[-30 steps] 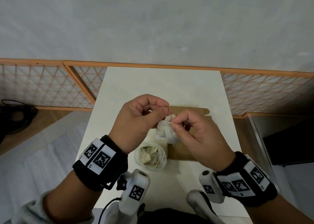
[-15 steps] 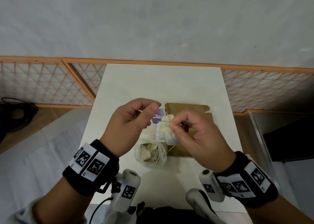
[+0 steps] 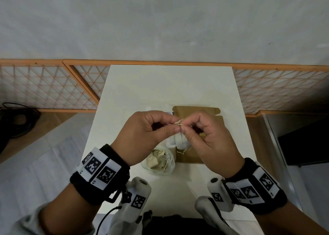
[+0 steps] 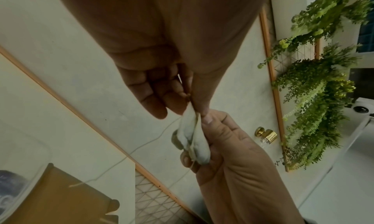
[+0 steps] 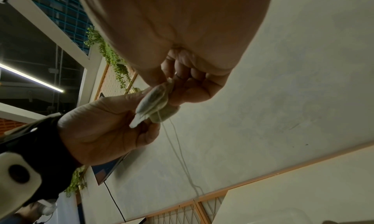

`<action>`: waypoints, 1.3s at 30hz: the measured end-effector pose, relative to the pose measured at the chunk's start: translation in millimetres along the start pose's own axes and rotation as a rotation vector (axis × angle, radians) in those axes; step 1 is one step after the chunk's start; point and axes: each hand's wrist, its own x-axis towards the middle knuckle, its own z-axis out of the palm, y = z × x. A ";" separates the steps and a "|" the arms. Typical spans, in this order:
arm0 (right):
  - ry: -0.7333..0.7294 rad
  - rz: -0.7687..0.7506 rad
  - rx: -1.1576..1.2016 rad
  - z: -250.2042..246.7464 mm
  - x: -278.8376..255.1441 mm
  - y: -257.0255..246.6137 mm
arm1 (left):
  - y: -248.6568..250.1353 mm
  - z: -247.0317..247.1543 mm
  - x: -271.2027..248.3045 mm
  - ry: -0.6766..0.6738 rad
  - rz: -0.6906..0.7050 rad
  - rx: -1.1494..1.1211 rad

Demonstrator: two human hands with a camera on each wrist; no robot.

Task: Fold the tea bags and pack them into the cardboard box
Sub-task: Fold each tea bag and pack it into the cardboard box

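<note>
Both hands are raised above the table, meeting over the box's near-left corner. The left hand pinches the tea bag's top edge between thumb and forefinger; the right hand grips the bag's body. Its string hangs loose. A clear container of folded bags sits just left of the box; the table's far half lies open.

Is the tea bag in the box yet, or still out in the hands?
Out. Left hand and right hand pinch the tea bag in the air above the cardboard box.
</note>
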 end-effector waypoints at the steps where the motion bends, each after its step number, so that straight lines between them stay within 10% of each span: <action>1: 0.012 0.015 0.004 0.6 -0.1 1.2 | -0.8 1.0 1.7 -0.005 -0.002 -0.001; 22: -0.014 0.227 0.152 -11.4 9.6 20.1 | -21.9 15.9 25.0 0.038 -0.053 -0.027; 39: -0.336 0.473 -0.353 -8.7 -15.4 137.6 | -104.2 7.7 2.9 0.120 -0.324 0.212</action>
